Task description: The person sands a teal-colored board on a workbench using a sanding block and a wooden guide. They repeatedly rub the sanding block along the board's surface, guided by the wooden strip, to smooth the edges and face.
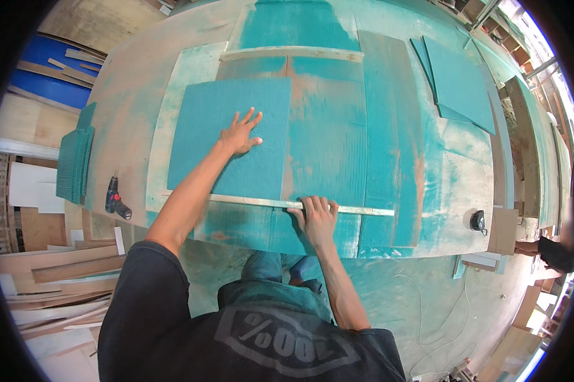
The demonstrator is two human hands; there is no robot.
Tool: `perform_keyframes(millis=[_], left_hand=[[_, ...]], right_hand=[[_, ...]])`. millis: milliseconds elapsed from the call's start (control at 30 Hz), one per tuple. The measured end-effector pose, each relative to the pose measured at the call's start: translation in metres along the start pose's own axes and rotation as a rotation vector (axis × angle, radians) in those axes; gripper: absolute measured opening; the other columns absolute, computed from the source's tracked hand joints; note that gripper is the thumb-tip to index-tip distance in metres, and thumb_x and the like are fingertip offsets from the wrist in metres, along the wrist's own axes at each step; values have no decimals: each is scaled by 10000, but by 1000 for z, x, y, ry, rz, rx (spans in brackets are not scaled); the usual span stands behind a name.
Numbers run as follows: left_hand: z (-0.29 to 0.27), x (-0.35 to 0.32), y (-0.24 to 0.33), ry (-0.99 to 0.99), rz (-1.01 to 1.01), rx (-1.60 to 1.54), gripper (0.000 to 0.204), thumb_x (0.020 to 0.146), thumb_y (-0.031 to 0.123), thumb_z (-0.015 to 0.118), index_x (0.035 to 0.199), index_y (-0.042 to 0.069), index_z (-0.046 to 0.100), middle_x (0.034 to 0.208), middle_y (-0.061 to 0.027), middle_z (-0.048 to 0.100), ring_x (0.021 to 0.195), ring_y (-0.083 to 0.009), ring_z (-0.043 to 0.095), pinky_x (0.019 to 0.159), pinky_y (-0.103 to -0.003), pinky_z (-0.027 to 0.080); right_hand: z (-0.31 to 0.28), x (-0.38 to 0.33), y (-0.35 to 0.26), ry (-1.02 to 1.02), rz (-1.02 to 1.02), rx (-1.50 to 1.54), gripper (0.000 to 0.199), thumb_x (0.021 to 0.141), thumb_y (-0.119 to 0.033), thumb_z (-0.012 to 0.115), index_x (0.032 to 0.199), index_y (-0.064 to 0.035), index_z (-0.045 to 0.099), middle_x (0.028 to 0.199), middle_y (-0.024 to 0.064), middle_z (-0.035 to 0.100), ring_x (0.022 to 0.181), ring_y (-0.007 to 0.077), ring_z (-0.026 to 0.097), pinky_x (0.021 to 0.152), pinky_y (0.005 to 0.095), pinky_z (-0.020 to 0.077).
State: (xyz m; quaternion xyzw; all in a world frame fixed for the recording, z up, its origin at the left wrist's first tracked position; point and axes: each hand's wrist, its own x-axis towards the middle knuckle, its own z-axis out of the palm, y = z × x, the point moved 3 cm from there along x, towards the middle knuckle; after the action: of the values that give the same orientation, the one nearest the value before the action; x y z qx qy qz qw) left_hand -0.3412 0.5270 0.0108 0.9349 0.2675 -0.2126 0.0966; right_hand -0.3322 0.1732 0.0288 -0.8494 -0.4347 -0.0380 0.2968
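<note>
A square teal panel (252, 172) lies flat on the paint-stained worktable (455, 184). My left hand (239, 135) rests on the panel's middle, its fingers spread and nothing in it. Along the panel's near edge runs a long, thin wooden strip (369, 211). My right hand (317, 219) has its fingers curled over this strip, just right of the panel's near right corner. Another wooden strip (291, 53) lies across the table beyond the panel's far edge.
A cordless drill (115, 200) lies at the table's left, near a stack of teal panels (75, 164). More teal panels (455, 79) lie far right. A black tape measure (478, 221) sits near the right corner. Another person's arm (527, 247) shows at the right.
</note>
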Motion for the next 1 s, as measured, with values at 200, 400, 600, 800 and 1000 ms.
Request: perform_keyframes(millis=[200, 400, 600, 800, 1000], left_hand=[[-20, 27, 4, 1, -15, 26, 892, 1001, 490, 664, 1700, 383, 119, 1792, 40, 57, 1609, -427, 171, 1204, -672, 381], [-39, 56, 4, 0, -46, 61, 875, 1010, 493, 648, 1700, 386, 121, 1792, 47, 54, 1605, -408, 202, 1195, -672, 390], [-57, 94, 1, 27, -49, 52, 860, 1013, 507, 636, 1699, 387, 131, 1790, 69, 62, 1596, -410, 228, 1194, -671, 392], [-70, 152, -12, 47, -47, 75, 850, 1013, 537, 626, 1696, 400, 139, 1788, 88, 62, 1598, -400, 228, 1183, -681, 397], [-100, 215, -18, 27, -66, 96, 815, 1028, 560, 596, 1693, 414, 148, 1787, 99, 52, 1593, -383, 244, 1166, -691, 407]], right_hand=[[4, 28, 12, 7, 63, 82, 402, 897, -490, 755, 987, -99, 723, 959, 38, 683, 970, 235, 628, 988, 430, 395], [15, 61, 24, 54, 36, 101, 397, 882, -482, 771, 991, -102, 733, 954, 32, 687, 968, 237, 630, 996, 429, 391], [31, 100, 40, 39, 41, 67, 398, 871, -508, 776, 993, -129, 767, 958, 22, 703, 962, 225, 631, 1015, 441, 384], [43, 149, 56, -9, 41, 75, 444, 892, -537, 758, 1021, -113, 791, 935, 14, 699, 929, 225, 620, 1023, 459, 372], [56, 211, 78, -65, 72, 70, 476, 883, -555, 764, 1034, -104, 799, 920, 20, 693, 926, 225, 612, 1019, 465, 357]])
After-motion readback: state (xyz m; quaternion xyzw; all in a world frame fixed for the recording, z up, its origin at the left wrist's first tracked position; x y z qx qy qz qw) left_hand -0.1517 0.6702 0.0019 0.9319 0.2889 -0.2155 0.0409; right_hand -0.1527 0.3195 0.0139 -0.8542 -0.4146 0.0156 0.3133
